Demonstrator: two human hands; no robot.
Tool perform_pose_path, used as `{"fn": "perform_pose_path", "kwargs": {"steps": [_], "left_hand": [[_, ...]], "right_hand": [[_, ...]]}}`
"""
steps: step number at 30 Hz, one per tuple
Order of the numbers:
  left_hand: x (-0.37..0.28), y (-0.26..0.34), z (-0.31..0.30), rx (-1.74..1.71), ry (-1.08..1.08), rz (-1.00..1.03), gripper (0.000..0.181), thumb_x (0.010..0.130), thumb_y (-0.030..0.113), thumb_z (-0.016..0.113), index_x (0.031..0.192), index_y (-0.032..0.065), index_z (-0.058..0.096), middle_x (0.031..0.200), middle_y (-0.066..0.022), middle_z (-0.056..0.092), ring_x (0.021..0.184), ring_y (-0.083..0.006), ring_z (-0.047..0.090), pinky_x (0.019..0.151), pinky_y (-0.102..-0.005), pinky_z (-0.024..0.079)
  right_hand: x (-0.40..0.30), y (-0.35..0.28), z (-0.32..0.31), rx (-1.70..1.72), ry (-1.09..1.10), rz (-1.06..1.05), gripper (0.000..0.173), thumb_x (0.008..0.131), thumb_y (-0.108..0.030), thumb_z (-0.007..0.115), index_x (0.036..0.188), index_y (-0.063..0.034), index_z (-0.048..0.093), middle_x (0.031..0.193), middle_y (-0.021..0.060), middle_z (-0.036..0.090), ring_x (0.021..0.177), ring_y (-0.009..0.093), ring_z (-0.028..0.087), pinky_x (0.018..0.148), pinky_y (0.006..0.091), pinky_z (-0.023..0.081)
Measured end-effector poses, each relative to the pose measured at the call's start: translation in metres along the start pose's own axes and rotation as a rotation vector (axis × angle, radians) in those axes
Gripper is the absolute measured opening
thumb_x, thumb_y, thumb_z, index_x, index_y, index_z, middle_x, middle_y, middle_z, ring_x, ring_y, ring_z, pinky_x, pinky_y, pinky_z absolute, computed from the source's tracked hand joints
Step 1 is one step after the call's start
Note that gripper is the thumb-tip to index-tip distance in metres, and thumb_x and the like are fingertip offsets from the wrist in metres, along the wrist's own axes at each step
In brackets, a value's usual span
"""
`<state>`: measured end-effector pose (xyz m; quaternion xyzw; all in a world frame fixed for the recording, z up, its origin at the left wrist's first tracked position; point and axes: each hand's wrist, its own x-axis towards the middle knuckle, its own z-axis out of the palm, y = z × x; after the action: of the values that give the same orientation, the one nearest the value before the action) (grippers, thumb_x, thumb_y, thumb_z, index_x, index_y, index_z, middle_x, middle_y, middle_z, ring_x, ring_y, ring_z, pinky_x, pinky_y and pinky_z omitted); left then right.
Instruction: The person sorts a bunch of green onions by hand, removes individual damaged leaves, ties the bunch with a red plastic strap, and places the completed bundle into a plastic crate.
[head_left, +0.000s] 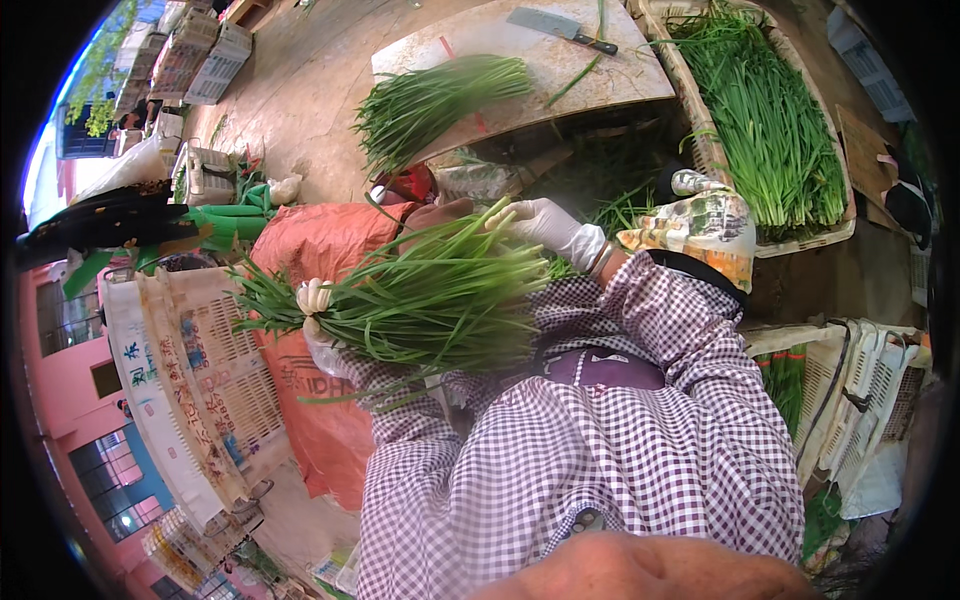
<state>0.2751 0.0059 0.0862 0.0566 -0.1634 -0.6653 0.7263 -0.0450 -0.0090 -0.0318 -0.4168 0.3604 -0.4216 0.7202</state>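
Observation:
My left hand, in a white glove, grips a loose bunch of garlic chives around its leafy end. The bunch lies across my lap, its pale cut ends fanned out to the right. My right hand, also in a thin white glove, is at the upper edge of those ends, its fingertips closed on a stalk there. Beyond my hands, another pile of garlic chives rests on a worn white board. A cleaver with a black handle lies at the board's far side.
On the right stands a plastic crate packed with garlic chives. An orange woven sack and a white crate stand at my left. More crates are at the lower right. Loose leaves lie on the board.

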Motion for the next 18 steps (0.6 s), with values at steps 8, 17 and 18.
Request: {"fn": "perform_pose_path", "kwargs": {"steps": [8,17,18], "left_hand": [[0.0,0.001,0.002,0.001,0.013,0.0,0.014,0.083,0.002,0.054,0.091,0.0091,0.045,0.085,0.0006,0.044,0.084,-0.0117,0.049,0.084,-0.0283,0.044],[-0.002,-0.008,0.001,-0.015,0.031,-0.009,0.014,0.083,0.002,0.054,0.09,0.0092,0.044,0.085,0.0006,0.045,0.084,-0.0117,0.048,0.084,-0.028,0.044],[0.003,-0.012,0.002,-0.023,0.029,-0.022,0.014,0.083,0.002,0.054,0.09,0.0092,0.044,0.085,0.0006,0.045,0.084,-0.0117,0.048,0.084,-0.028,0.044]], "right_hand": [[-0.004,-0.005,0.01,0.057,0.152,0.079,0.017,0.084,-0.01,0.072,0.099,-0.0024,0.073,0.089,0.0046,0.072,0.079,0.009,0.062,0.074,0.0249,0.049],[-0.015,0.06,-0.085,-0.249,0.444,0.105,0.019,0.086,-0.007,0.067,0.104,-0.0026,0.071,0.097,0.0041,0.071,0.085,0.011,0.063,0.078,0.0256,0.05],[-0.015,0.07,-0.097,-0.149,0.416,0.08,0.022,0.089,-0.007,0.065,0.11,-0.0032,0.069,0.103,0.0032,0.07,0.089,0.01,0.062,0.08,0.0249,0.049]]}}
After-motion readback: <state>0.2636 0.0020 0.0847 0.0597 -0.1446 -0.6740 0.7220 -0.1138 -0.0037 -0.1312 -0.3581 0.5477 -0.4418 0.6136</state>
